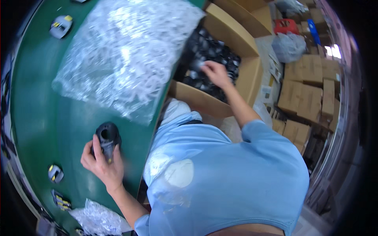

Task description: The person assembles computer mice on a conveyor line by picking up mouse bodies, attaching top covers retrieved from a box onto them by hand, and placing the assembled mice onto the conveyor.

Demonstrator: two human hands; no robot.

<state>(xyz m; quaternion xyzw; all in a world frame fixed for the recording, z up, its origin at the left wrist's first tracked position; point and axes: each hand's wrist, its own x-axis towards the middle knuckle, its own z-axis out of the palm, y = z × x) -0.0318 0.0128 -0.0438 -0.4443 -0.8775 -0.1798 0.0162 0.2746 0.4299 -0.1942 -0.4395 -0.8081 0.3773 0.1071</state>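
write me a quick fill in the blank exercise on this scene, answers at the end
1. The left hand holds a black part.  The table is coloured ____.
2. The right hand is over an open box made of ____.
3. The parts in the box are coloured ____.
4. The person's shirt is light ____.

Missing words: green; cardboard; black; blue

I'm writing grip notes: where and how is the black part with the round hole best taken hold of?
Probably by the long sides of the black part below its hole, coming from the picture's lower edge, thumb right and fingers left. Its rounded, holed end points away from that approach, and its two sides offer opposing surfaces. The left hand spans it much like this.
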